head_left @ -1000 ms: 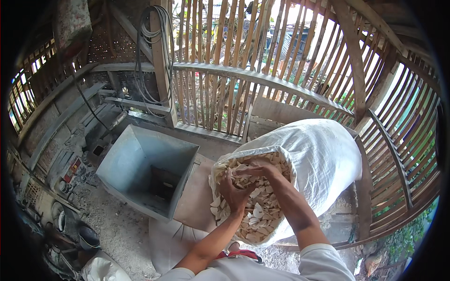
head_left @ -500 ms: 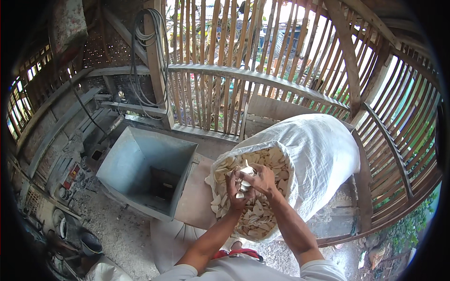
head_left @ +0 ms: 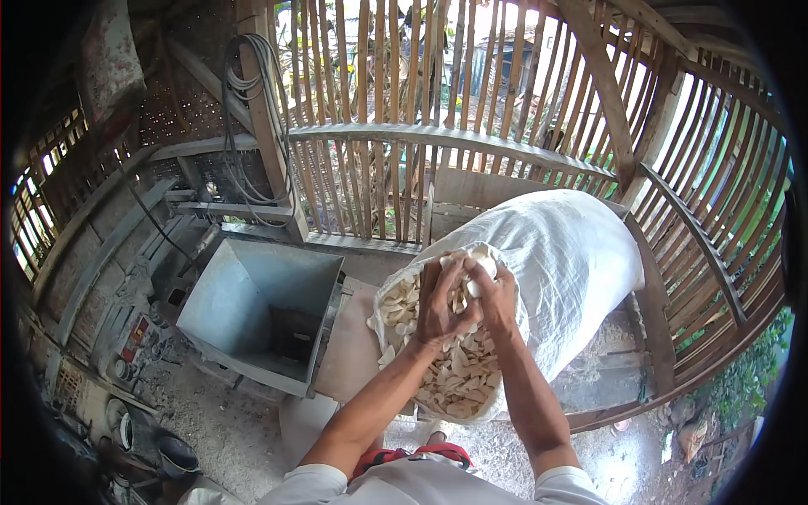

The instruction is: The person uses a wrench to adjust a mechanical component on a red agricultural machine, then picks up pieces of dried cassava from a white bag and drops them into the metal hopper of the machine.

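A large white woven sack lies on its side with its mouth turned toward me. Pale, dried, curved chips fill the opening. Over the far part of that mouth, my left hand and my right hand are cupped together, fingers bent round a clump of the chips. Some of the clump shows between the fingers; the rest is hidden by the hands. Left of the sack stands a metal hopper, wide at the top with a dark opening at its bottom.
A flat tan board lies between hopper and sack. Slatted wooden walls enclose the space, with a coiled hose on a post. Dark buckets stand at the lower left on the dusty floor.
Both hands have moved farther from me and slightly right, still holding chips between them. My left hand's fingers now bend over the top of the clump. The view has shifted slightly.
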A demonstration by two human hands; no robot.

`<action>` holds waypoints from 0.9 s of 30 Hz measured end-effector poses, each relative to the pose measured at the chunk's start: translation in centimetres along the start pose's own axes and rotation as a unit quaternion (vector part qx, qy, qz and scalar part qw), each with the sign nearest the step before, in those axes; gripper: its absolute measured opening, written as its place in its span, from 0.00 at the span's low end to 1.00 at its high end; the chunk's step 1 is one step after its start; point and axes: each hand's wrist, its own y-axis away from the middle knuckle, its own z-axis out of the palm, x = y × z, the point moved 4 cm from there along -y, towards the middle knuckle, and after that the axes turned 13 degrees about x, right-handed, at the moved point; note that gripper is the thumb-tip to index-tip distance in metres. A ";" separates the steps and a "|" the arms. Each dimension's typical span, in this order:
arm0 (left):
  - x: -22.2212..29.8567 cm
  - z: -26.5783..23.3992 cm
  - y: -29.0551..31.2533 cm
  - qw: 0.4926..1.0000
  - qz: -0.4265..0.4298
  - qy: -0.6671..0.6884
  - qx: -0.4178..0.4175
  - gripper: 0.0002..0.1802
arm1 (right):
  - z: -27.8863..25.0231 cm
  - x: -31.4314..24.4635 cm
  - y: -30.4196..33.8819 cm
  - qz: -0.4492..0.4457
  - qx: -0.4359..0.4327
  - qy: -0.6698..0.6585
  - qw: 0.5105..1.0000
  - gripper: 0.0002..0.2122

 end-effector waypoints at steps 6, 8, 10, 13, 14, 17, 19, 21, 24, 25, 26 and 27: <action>5.3 -3.7 -10.2 0.993 0.095 -0.055 0.033 0.37 | 5.3 -8.2 -0.5 -0.008 -0.075 -0.139 0.987 0.20; 6.6 -7.3 -13.1 0.988 0.107 -0.098 0.061 0.37 | 9.2 -10.6 0.1 -0.012 -0.119 -0.170 0.978 0.20; 7.5 -11.0 -15.5 0.980 0.098 -0.162 0.068 0.36 | 13.3 -12.6 1.3 -0.006 -0.161 -0.193 0.968 0.20; 7.5 -16.8 -17.1 0.962 0.087 -0.246 0.082 0.35 | 20.1 -13.0 3.9 0.057 -0.230 -0.260 0.936 0.20; 6.8 -18.5 -17.0 0.958 0.069 -0.268 0.071 0.34 | 21.9 -12.4 4.8 0.092 -0.251 -0.280 0.922 0.20; 3.6 -22.9 -15.4 0.964 -0.027 -0.261 0.031 0.36 | 26.0 -8.1 6.1 0.124 -0.280 -0.252 0.918 0.22; 2.6 -25.4 -13.6 0.962 -0.103 -0.252 0.001 0.38 | 27.0 -6.1 7.4 0.126 -0.299 -0.219 0.920 0.22; 2.0 -27.1 -12.6 0.958 -0.108 -0.264 -0.019 0.42 | 28.1 -4.9 8.2 0.105 -0.322 -0.238 0.910 0.18; 2.2 -28.9 -11.9 0.949 -0.127 -0.286 -0.032 0.41 | 28.7 -3.5 8.6 0.080 -0.361 -0.205 0.906 0.16; 1.9 -29.4 -11.6 0.944 -0.163 -0.285 -0.030 0.40 | 28.6 -3.5 8.5 0.008 -0.353 -0.206 0.913 0.16; 1.6 -29.9 -11.3 0.938 -0.198 -0.283 -0.028 0.38 | 28.5 -3.5 8.4 -0.063 -0.342 -0.205 0.915 0.15; 1.3 -30.4 -11.2 0.938 -0.200 -0.283 -0.031 0.38 | 28.5 -3.1 8.3 -0.061 -0.340 -0.205 0.916 0.15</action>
